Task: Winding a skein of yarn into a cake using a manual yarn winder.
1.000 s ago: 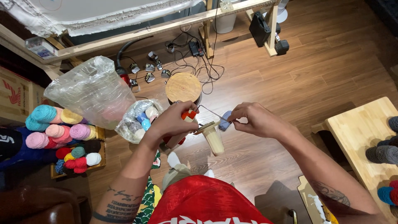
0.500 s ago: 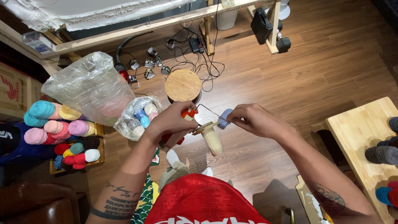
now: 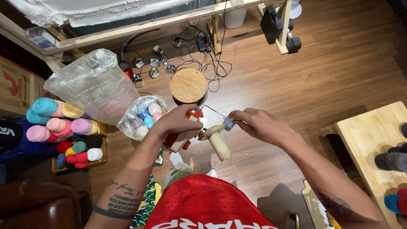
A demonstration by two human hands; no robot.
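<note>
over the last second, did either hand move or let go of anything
Barely. The left hand keeps its grip on the wooden winder, and the right hand still pinches the blue piece at the wire arm. Nothing was let go. The round stool and yarn balls stayed put.

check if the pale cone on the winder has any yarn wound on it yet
Bare: the pale cone shows only plain wood colour, no yarn wraps on the side in view. Its far side is hidden.

Wooden yarn winder [image 3: 214, 140] w/ red-orange parts, cone tilted, held above floor; wire arm up.
</note>
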